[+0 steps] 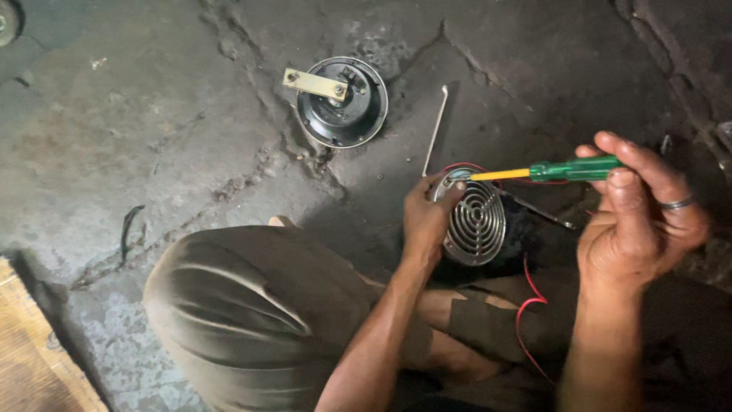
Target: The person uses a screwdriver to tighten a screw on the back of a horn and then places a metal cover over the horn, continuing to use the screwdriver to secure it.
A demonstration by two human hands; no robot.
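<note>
Your left hand (424, 217) grips the rim of a round chrome horn (476, 221), its grille of concentric rings facing up, held just above your folded legs over the cracked concrete floor (152, 130). Your right hand (637, 221), a ring (677, 203) on one finger, is clenched around the green handle of a screwdriver (560, 170); its yellow shaft runs left and its tip meets the horn's upper edge, beside your left fingertips. A red wire (528, 301) loops down from the horn across your lap, and more red shows behind the horn's top.

On the floor well apart from your hands, a second horn (343, 103) lies back-up, black and round, with a brass bracket (314, 85) bolted across it. A thin white strip (436, 128) lies between the two horns. Your knee (244, 305), in drab cloth, fills the lower left, and a wooden board (30, 358) edges the corner.
</note>
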